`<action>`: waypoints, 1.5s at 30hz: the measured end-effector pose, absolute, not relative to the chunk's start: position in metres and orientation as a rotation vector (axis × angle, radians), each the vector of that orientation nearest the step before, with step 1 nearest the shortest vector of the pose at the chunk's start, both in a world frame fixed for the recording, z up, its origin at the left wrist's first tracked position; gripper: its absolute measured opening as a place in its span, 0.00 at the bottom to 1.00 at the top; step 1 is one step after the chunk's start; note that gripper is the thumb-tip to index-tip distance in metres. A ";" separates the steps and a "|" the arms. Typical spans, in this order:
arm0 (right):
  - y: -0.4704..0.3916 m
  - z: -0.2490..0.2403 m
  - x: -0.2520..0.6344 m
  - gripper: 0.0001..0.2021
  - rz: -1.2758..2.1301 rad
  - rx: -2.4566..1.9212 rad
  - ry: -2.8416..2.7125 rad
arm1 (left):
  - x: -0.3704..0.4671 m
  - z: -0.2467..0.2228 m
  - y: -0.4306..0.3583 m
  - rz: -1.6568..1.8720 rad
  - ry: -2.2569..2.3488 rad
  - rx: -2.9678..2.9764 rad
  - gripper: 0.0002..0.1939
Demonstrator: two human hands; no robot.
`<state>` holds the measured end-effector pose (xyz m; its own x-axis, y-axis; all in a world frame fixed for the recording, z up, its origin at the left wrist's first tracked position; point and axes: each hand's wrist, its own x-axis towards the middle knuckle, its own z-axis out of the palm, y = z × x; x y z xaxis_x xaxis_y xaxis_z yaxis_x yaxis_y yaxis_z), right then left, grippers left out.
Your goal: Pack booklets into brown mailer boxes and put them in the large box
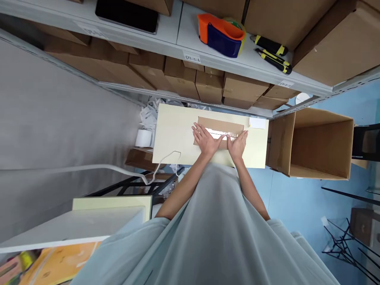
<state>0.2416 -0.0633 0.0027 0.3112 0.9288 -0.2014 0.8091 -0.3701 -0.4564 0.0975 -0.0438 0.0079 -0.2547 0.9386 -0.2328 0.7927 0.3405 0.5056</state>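
A flat brown cardboard box (221, 123) lies on the pale yellow table (175, 130), with a white label and shiny clear tape along its top. My left hand (206, 140) rests on the box's left part, palm down with fingers spread. On the right part lies my right hand (237, 145), its fingers stretched out and thumb apart. The two thumbs point towards each other over the label, with a small gap between them. Part of the box's near edge is hidden under my hands.
A white card (257, 123) is at the table's back right. Above the table, a shelf (190, 41) holds an orange and blue tape dispenser (221, 35), cutters (273, 59) and boxes. A large open carton (320, 144) stands right. A white cable (107, 166) reaches the table's left front.
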 end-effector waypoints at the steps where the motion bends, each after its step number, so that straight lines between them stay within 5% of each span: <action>1: -0.063 0.000 0.246 0.54 0.655 -2.312 -1.553 | 0.092 0.004 -0.043 0.408 2.131 1.486 0.68; 6: -0.065 -0.008 0.275 0.40 0.986 -2.165 -1.472 | 0.048 -0.020 -0.036 0.435 2.066 1.340 0.56; 12: -0.063 -0.009 0.298 0.40 1.299 -1.972 -1.390 | 0.011 -0.036 -0.029 0.424 1.856 1.142 0.35; 15: -0.061 -0.002 0.303 0.41 1.368 -2.040 -1.350 | 0.007 -0.026 -0.027 0.409 1.815 1.137 0.37; 19: -0.067 0.018 0.281 0.43 0.882 -2.193 -1.558 | 0.031 0.003 -0.039 0.415 1.957 1.452 0.44; 25: -0.092 0.031 0.233 0.32 0.811 -1.895 -2.177 | 0.070 0.028 -0.074 0.244 1.353 2.061 0.37; 35: -0.091 0.024 0.295 0.35 0.845 -2.131 -1.773 | -0.003 0.012 -0.056 0.478 1.762 1.607 0.33; 42: -0.046 0.051 0.289 0.21 0.947 -2.369 -1.526 | 0.004 0.040 -0.013 0.481 1.781 1.457 0.17; 45: -0.049 0.053 0.293 0.25 0.840 -2.190 -1.519 | -0.004 0.047 -0.013 0.699 1.736 1.407 0.20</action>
